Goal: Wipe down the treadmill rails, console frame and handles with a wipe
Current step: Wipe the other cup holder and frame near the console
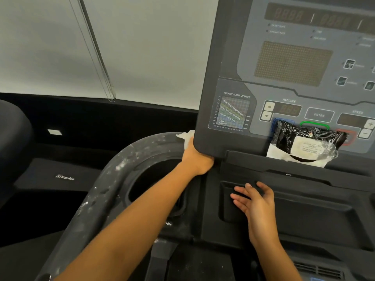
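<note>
Left hand (195, 157) reaches behind the lower-left corner of the console (223, 47). Its fingers are hidden by the panel, so I can't tell if they pinch the wipe (185, 136) or press it flat. Wipe pokes out at 12 o'clock of that hand, between console corner and handle (109, 185). Right hand (254, 199) is released, fingers straight, resting on the tray (304, 216) under the console.

Handling, my read:
- **Wipe:** thin, soft, probably damp. It will bunch and snag on edges, so fold it into a pad and back it with flat fingers, not a corner pinch.
- **Console:** frame is rigid and takes pressure. Go light on the button face.
- **Handle:** at 9 o'clock of the left hand, curved, speckled white. Wrap the wipe round it.
- **Pack of wipes (304, 142):** at 1 o'clock of the right hand, propped on the console ledge. Light and crinkly, so steady it when pulling a sheet.
</note>
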